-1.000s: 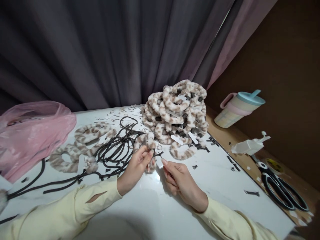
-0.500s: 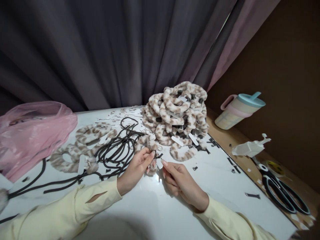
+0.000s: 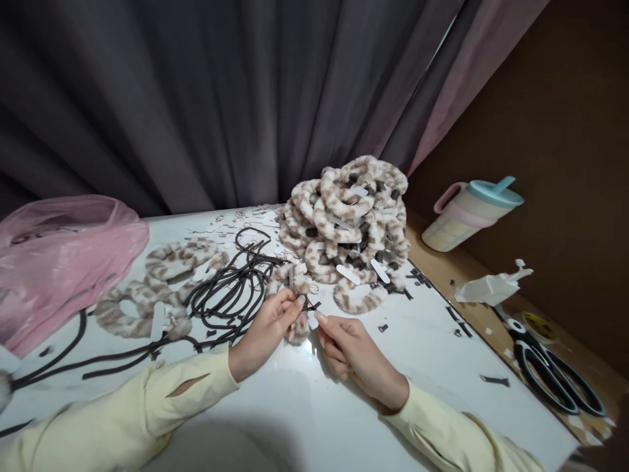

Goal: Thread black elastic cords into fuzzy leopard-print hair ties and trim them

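Dark curtain (image 3: 206, 105), lidded cup (image 3: 464, 219), pink plastic bag (image 3: 73, 262)

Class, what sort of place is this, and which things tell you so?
Probably a small craft workspace, perhaps at home: furry loops are heaped on a white table beside a tangle of dark cord, with scissors to the right.

i can read no text, number or sign: the flat white round-ended tags (image 3: 380, 271) on the brown-and-white fluffy rings (image 3: 344, 208) show me no legible print, and any marks on the round yellow roll (image 3: 539, 324) are too small to make out.
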### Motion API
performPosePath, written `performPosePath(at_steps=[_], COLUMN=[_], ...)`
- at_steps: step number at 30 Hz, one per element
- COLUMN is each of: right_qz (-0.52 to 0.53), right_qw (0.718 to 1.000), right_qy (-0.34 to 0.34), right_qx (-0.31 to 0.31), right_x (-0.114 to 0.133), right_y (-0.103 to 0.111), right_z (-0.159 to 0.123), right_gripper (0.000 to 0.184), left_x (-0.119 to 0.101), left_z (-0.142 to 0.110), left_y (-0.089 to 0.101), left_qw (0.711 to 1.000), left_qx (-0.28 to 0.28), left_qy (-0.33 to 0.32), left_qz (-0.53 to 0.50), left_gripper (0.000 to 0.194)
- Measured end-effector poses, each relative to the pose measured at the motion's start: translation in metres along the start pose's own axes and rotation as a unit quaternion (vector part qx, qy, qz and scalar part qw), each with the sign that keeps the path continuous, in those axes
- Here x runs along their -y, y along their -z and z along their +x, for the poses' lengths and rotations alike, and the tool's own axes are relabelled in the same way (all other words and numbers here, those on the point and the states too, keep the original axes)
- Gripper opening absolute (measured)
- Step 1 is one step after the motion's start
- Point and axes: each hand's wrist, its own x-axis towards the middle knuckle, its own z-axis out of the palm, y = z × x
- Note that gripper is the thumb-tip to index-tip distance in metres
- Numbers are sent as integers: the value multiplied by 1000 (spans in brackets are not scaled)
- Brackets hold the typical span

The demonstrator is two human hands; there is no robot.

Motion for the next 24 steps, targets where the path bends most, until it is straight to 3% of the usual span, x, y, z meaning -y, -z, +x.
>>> performPosePath(at_steps=[13,18,24], right_qz=[-12,0,33], right_qw=[999,1000,999], right_qy=[33,11,30], right_qx=[-25,0,27], right_x=[-5,-7,-4], right_y=[-1,2,3], right_z=[-1,-1,-2], right_gripper=[50,47,46], left_x=[1,-3,-2], left_z=[3,4,5], left_y=[2,2,3], left_qw=[996,992,992], left_qx=[5,-14,-3], left_qy=[36,39,37], left_qz=[-80,-121,-124], left_gripper=[32,32,28])
